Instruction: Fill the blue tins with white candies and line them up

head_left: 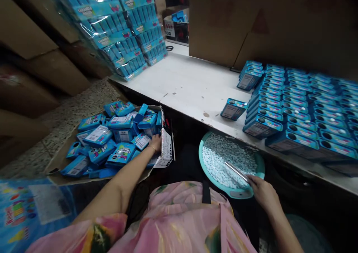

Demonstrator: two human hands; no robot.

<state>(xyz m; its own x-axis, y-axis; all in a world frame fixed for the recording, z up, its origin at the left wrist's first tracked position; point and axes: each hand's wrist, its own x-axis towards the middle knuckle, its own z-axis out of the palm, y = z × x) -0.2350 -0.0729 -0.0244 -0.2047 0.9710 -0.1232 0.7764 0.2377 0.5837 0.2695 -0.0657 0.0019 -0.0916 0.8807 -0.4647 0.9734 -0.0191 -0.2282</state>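
Note:
My left hand (155, 144) reaches into a cardboard box (167, 144) full of small blue packs (121, 154), at the box's right side; its fingertips are hidden among the packs. My right hand (261, 191) is closed round the end of a metal scoop (237, 171). The scoop's other end lies over small pale pellets (215, 152) in a round turquoise basin (205, 171), below the table edge.
On the white table (192, 85), rows of upright blue boxes (299, 115) stand at the right, with a single blue box (234, 109) beside them. Wrapped display packs (123, 33) stand at the back left. A large carton (218, 25) stands behind.

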